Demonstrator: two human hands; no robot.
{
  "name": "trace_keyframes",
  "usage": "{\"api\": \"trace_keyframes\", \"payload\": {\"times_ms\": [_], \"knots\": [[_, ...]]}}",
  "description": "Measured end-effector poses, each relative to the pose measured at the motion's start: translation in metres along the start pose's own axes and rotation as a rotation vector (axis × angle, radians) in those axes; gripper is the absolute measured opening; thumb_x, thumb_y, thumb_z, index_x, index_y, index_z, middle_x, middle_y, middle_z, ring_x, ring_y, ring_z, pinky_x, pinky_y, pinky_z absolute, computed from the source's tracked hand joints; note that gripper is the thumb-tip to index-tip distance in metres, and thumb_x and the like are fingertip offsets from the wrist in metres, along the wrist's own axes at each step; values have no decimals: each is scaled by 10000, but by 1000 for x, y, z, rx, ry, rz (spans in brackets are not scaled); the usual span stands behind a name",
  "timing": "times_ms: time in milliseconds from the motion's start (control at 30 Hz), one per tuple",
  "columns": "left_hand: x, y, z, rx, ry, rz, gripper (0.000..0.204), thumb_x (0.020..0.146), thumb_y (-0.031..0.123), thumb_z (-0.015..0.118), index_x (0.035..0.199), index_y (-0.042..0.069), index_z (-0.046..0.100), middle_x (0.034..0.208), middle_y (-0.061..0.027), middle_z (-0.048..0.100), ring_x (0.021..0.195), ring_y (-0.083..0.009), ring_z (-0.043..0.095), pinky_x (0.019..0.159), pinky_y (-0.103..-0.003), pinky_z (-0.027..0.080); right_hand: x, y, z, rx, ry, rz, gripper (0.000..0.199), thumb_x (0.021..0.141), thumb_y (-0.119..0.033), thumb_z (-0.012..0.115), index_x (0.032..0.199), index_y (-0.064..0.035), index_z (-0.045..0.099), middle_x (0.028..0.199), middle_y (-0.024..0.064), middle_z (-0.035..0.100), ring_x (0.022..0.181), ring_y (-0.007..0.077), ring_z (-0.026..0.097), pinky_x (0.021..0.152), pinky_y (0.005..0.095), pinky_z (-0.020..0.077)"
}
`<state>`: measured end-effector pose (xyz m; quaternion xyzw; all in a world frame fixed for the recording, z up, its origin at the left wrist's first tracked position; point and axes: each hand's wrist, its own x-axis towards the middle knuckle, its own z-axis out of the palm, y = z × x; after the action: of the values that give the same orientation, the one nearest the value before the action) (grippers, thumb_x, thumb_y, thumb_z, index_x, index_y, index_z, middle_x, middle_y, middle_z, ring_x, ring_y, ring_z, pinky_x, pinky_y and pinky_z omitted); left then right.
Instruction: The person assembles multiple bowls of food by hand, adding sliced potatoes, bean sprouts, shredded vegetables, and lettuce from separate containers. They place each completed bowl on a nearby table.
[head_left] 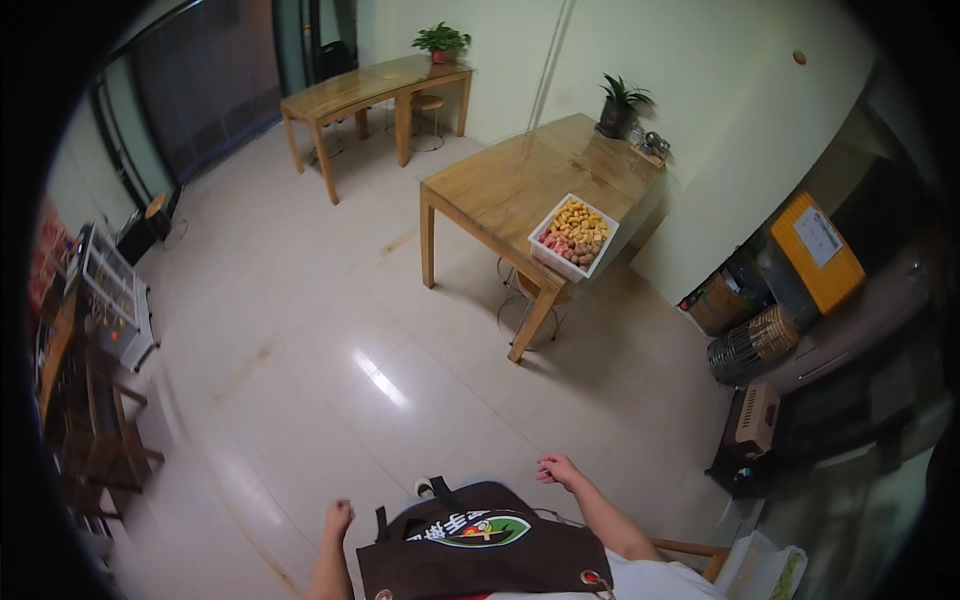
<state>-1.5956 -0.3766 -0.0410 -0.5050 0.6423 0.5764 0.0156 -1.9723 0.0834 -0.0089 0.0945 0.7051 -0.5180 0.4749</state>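
Observation:
My left hand [340,515] hangs at the lower middle, to the left of the dark brown apron [400,565] that I wear. Its fingers are curled in and I see nothing in them. To the right of the apron my right hand [557,469] is held out over the floor, fingers loosely bent and apart, holding nothing. Both hands are away from any furniture. Ahead, a white rectangular tub [545,257] sits at the near edge of a wooden table [510,175]. It holds many small yellow, pink and brown lumps, apparently food.
Stools [530,290] stand under the near table. A second wooden table [370,85] stands farther back by the wall. Potted plants [620,100] sit on both tables. Dark wooden furniture [100,430] lines the left; a wire basket [755,345] and a yellow-orange panel [820,255] are right.

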Motion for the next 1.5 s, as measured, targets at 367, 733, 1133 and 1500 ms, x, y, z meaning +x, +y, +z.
{"api": "trace_keyframes", "payload": {"times_ms": [367,733,1133,1500], "knots": [[359,468,196,-15,-51,285,223,886,78,475,1083,2,549,805,-90,625,668,-141,606,539,-245,472,273,-397,-205,673,-208,-260,249,924,-263,530,1045,-47,557,907,124,645,790,209,650,709,324,540],[495,610,427,639,-644,-69,245,885,166,548,1085,26,574,881,-88,638,779,-177,614,678,-313,492,529,-593,-355,1352,28,30,391,801,-326,653,1048,-37,561,1061,146,609,901,269,613,794,359,510],[693,1069,988,775,-1281,768,330,948,236,491,1238,78,496,1073,-29,578,928,-126,536,786,-270,449,495,-557,-444,1447,712,12,109,725,-109,604,705,-6,632,681,155,625,542,292,621,502,421,532],[289,825,1030,1218,-1357,552,291,919,253,474,684,82,499,656,-6,452,593,-139,415,546,-355,358,296,-337,-243,1422,794,-139,128,694,-118,693,684,1,646,686,118,644,588,263,630,496,371,505]]}}
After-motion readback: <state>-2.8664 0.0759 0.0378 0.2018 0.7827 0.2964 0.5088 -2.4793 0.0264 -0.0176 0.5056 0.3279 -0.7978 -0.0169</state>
